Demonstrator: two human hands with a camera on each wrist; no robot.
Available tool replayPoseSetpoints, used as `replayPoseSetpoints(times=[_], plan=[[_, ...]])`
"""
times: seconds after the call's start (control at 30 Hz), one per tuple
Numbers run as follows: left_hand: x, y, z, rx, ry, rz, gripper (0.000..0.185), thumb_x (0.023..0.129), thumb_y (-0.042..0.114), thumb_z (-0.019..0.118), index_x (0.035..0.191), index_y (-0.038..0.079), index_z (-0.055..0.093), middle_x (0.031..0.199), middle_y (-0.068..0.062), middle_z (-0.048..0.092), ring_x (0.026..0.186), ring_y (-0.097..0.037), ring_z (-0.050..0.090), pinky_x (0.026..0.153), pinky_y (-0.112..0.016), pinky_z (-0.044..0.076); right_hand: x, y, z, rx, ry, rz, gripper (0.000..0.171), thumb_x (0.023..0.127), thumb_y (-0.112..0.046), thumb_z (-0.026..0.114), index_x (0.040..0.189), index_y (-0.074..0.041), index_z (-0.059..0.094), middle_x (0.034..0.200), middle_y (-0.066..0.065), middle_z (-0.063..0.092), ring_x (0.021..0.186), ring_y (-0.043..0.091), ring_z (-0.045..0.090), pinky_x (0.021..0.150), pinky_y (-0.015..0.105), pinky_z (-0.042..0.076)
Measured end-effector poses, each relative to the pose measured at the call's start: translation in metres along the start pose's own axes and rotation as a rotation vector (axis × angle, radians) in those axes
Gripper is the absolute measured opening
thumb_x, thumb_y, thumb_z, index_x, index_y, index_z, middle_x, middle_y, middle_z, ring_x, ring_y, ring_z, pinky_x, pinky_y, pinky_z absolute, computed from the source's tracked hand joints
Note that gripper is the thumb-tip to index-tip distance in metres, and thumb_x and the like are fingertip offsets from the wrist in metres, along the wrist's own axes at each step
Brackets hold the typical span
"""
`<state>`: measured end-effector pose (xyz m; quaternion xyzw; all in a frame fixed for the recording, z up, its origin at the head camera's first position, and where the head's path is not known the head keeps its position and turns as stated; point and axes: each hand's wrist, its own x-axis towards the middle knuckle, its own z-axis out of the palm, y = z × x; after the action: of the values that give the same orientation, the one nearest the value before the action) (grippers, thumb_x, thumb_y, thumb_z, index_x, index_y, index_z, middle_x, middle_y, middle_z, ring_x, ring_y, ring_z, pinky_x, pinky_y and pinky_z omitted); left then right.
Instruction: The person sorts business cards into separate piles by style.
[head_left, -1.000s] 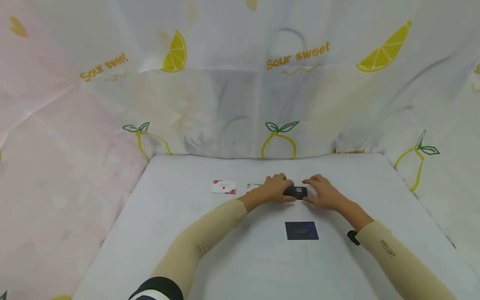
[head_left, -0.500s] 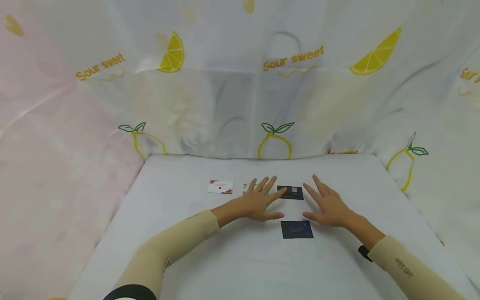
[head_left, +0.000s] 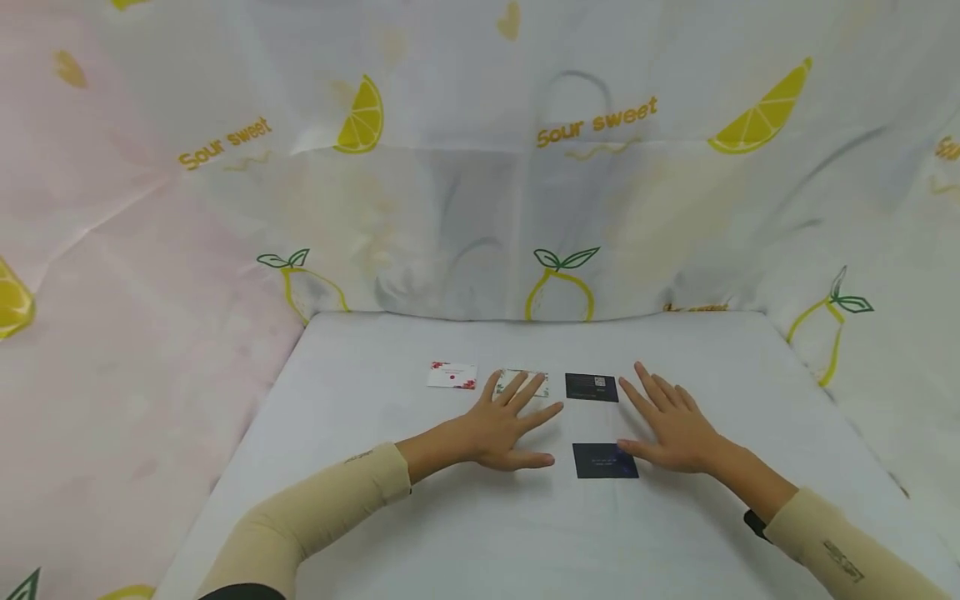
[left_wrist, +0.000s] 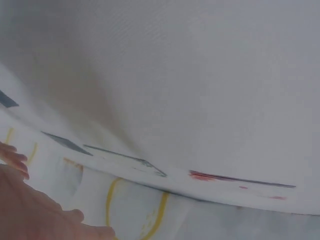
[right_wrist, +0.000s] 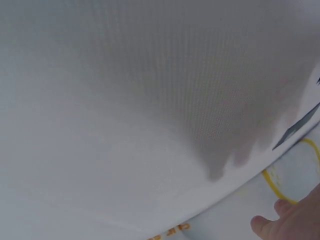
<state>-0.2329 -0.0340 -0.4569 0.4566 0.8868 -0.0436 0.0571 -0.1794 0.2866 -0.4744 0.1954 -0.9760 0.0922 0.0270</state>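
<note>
My left hand [head_left: 501, 427] is spread with straight fingers and holds nothing; its fingertips overlap the lower part of a white card with green leaf print [head_left: 542, 385] in the head view. My right hand [head_left: 671, 425], also spread, holds nothing. Its thumb overlaps the corner of a dark blue card [head_left: 600, 462], and its index fingertip is beside a black card with a small square code [head_left: 588, 387]. Leftmost in the back row lies a white card with red flowers [head_left: 452, 375], seen edge-on in the left wrist view as a red-marked card [left_wrist: 240, 181].
All the cards lie flat on a white-covered table [head_left: 480, 533]. A white curtain [head_left: 465, 192] printed with lemons rises behind its back edge, and a pinkish part of it [head_left: 127, 375] hangs at the left.
Both hands let go of the black card and drew back toward the body, fingers spreading. The black card now lies flat in line with the two white ones.
</note>
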Motion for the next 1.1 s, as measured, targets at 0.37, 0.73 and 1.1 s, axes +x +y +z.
replayPoseSetpoints(times=[0.37,0.73,1.1], plan=[[-0.004,-0.001,0.018,-0.039,0.037,0.018,0.079,0.094,0.073,0.027,0.159,0.033,0.008,0.167,-0.011,-0.002,0.154,-0.036,0.002,0.114,-0.069,0.005,-0.017,-0.012,0.006,0.006,-0.003,-0.023,0.088,0.087,-0.063,0.059,0.154,-0.014,0.032,0.167,0.014,0.005,0.143,0.047,0.026,0.109,0.071,0.022],[0.009,0.022,0.012,-0.375,-0.026,0.098,0.071,0.101,0.060,0.025,0.160,0.027,0.001,0.167,-0.011,0.000,0.154,-0.031,0.007,0.118,-0.061,0.013,-0.017,-0.023,0.005,0.390,-0.121,-0.009,0.093,0.083,-0.051,0.071,0.155,-0.010,0.028,0.161,0.031,0.010,0.138,0.060,0.027,0.097,0.077,0.031],[0.021,0.044,0.000,-0.522,-0.050,0.016,0.085,0.091,0.074,0.041,0.158,0.027,0.021,0.154,-0.004,0.040,0.137,-0.021,0.046,0.108,-0.043,0.043,-0.002,-0.028,0.008,0.361,-0.106,0.034,0.082,0.069,-0.049,0.086,0.134,-0.011,0.054,0.127,0.011,0.058,0.117,0.033,0.054,0.092,0.061,0.044]])
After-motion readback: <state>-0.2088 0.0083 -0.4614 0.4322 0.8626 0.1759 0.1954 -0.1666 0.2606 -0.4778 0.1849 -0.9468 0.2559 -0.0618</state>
